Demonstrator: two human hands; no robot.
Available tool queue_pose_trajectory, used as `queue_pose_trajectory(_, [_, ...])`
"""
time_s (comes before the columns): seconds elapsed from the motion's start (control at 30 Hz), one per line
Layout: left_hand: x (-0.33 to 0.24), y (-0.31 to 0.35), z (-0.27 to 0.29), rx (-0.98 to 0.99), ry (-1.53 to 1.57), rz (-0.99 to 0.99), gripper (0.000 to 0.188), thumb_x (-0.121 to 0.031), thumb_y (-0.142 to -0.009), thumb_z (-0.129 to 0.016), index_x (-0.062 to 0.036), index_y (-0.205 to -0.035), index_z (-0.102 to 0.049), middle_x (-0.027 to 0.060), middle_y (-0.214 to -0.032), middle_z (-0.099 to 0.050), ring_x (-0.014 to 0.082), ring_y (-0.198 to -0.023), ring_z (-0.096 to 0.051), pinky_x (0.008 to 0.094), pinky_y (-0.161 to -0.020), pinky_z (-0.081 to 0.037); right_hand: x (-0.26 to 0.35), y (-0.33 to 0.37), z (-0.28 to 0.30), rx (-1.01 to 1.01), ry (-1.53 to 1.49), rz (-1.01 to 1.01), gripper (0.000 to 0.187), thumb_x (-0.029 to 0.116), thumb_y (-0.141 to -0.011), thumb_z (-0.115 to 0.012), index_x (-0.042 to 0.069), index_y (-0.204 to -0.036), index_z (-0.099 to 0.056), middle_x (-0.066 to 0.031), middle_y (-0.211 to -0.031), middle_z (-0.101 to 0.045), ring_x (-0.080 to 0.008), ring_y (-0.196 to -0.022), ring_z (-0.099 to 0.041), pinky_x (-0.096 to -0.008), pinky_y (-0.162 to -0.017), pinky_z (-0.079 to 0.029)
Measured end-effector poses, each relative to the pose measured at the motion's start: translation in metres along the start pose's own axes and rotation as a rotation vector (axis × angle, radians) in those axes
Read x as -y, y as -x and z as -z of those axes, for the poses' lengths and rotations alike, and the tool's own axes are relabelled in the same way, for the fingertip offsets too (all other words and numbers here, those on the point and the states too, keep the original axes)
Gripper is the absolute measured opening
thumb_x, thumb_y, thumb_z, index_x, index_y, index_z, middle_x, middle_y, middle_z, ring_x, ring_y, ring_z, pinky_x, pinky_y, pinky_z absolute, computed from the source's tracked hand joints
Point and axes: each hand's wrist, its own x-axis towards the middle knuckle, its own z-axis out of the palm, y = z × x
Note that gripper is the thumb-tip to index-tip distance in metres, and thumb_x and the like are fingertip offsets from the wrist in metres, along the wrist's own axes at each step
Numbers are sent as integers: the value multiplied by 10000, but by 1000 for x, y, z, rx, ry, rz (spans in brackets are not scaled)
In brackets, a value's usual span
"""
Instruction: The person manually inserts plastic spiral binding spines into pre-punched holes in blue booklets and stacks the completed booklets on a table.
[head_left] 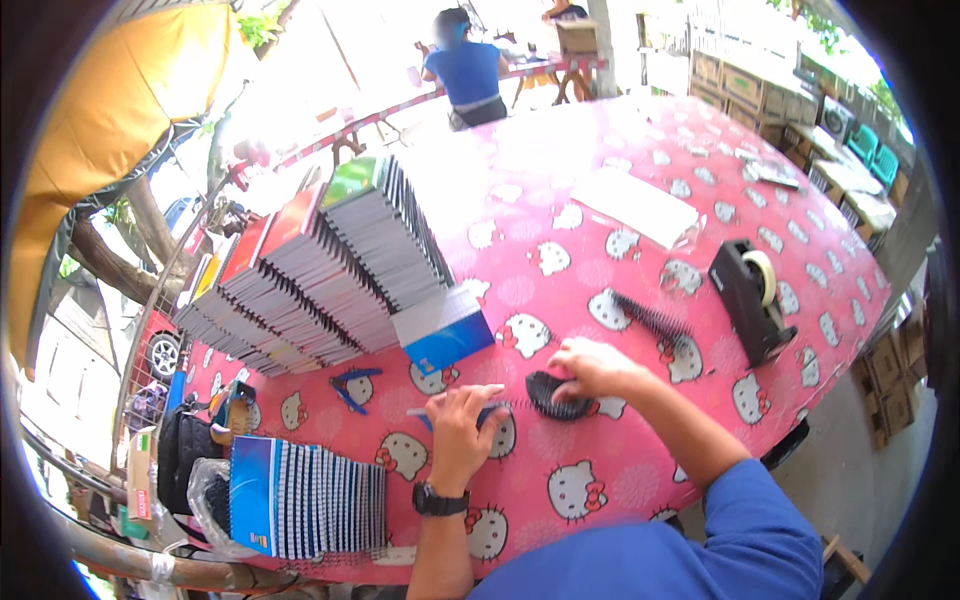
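Observation:
My left hand (462,425), with a dark watch on its wrist, is closed on a thin booklet with a blue cover, mostly hidden under the fingers. A black spiral coil (520,403) runs from the booklet's edge toward my right hand (592,372). The fingers of that hand are bent over a dark oval thing (556,396) on the table; its kind is not clear, and whether the hand also grips the coil is hidden. A bundle of black coils (652,318) lies just beyond. Blue-handled pliers (352,390) rest left of my left hand.
The table has a pink patterned cover (540,490). Tall stacks of spiral notebooks (330,265) stand at the left, with a blue-covered stack (300,497) nearer. A black tape dispenser (750,305) and white sheets (640,207) lie right. A person in blue (467,75) sits far off.

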Motion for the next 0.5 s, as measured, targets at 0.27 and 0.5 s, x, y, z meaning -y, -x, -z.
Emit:
queue_pose_trajectory(0.27, [1,7,-6,-24,19,3,140,-221,-814,-650,-136,-918,-611,-11,-889,-628,188,-893,-568,394,-880,-312,25,21,-3,-33,125,-76,697,519,-662,-728,141,-1208,-514,-92,-1122,-553,-279,-1126,-482,-465,-894,-401])
queue_pose_trajectory(0.5, [14,11,-7,75,21,-35,350,-328,-800,-654,-148,-1086,-562,-3,-982,-620,180,-953,-571,425,-911,-316,26,30,-19,-57,145,-72,530,410,-769,-670,114,-1181,-514,-104,-1127,-551,-280,-1108,-492,-447,-891,-406])
